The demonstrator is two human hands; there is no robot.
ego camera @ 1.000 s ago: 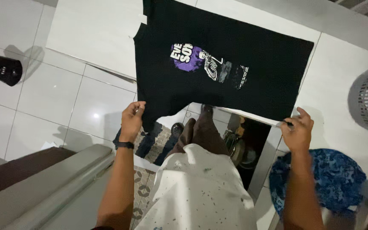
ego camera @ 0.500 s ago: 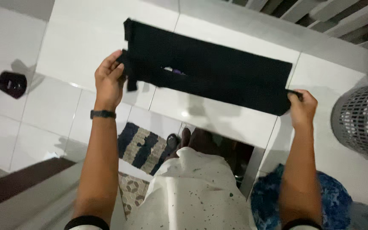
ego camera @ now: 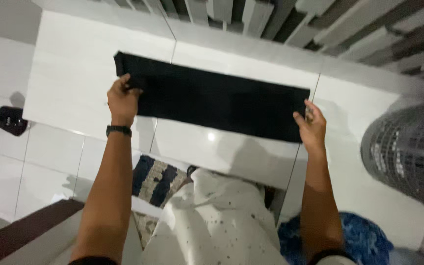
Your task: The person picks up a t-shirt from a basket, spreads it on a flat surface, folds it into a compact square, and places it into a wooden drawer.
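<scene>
A black garment (ego camera: 212, 100), folded into a long narrow band, lies flat on a white tiled counter (ego camera: 74, 64). My left hand (ego camera: 122, 98) grips its left end, fingers curled on the cloth; a dark watch sits on that wrist. At the right end my right hand (ego camera: 310, 126) pinches the lower corner of the band. Any print on the cloth is hidden inside the fold.
A grey mesh basket (ego camera: 408, 152) stands at the right. Blue patterned cloth (ego camera: 364, 240) lies low right. A striped mat (ego camera: 155, 174) is on the floor below the counter, and a black fan base (ego camera: 10, 120) is at the left. Slatted railing runs along the top.
The spread black shirt with its purple print was folded over into a narrow band and laid down on the counter. Both hands moved up and away from me with it.
</scene>
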